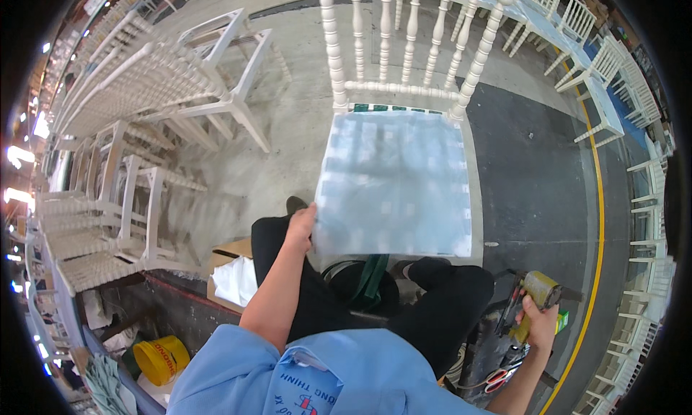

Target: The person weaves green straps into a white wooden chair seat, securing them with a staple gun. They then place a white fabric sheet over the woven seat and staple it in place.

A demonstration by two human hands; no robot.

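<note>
The left hand point(300, 226) pinches the plastic sheet point(395, 184) at its 8 o'clock corner, spread over the white chair point(404, 90) seat. The right hand point(539, 321), at 4 o'clock, grips a stapler point(530, 299). Covering looks underway; fastening needs the sheet taut.

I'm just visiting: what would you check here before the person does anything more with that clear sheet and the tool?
1. Left hand grips the clear sheet at its near left corner: ok.
2. Sheet covers the seat of the white chair: ok, though its far edge stops just short of the seat's back.
3. Right hand holds the staple gun: ok, held low beside the right knee, away from the seat.
4. Sheet flat, unwrinkled: cannot tell, blurred.
5. Red-handled scissors by the right forearm: ok, apart from both hands.
</note>
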